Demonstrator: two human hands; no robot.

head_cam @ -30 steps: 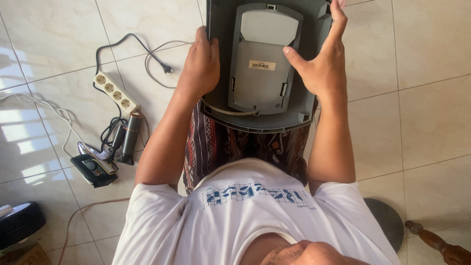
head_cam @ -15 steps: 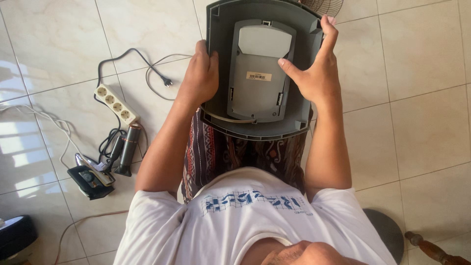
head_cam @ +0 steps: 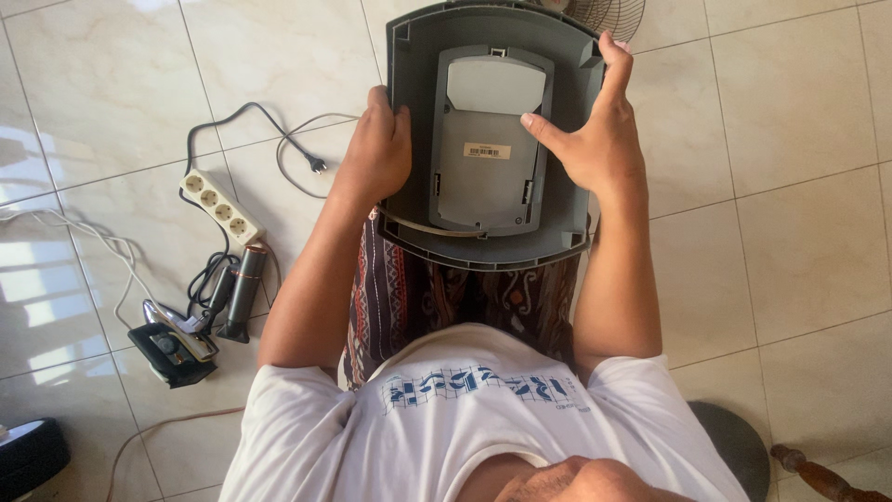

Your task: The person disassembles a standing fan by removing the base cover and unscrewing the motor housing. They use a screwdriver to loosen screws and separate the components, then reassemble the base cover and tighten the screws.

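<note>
Now grey panel (head_cam: pixel 492 139) propped on lap, underside up; my left hand (head_cam: pixel 376 153) grips left edge, right hand (head_cam: pixel 595 139) clamps right edge, thumb across, steadying. Power strip (head_cam: pixel 221 206) left of left hand.

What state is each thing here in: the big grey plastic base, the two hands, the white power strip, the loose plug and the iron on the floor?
Grey plastic base: underside up, held over the lap.
Left hand: gripping the base's left edge.
Right hand: fingers on the right edge, thumb on the inner panel.
White power strip: flat on the tiles, visible sockets empty.
Black plug: unplugged, loose on the floor.
Iron: lying on the tiles among cords.
</note>
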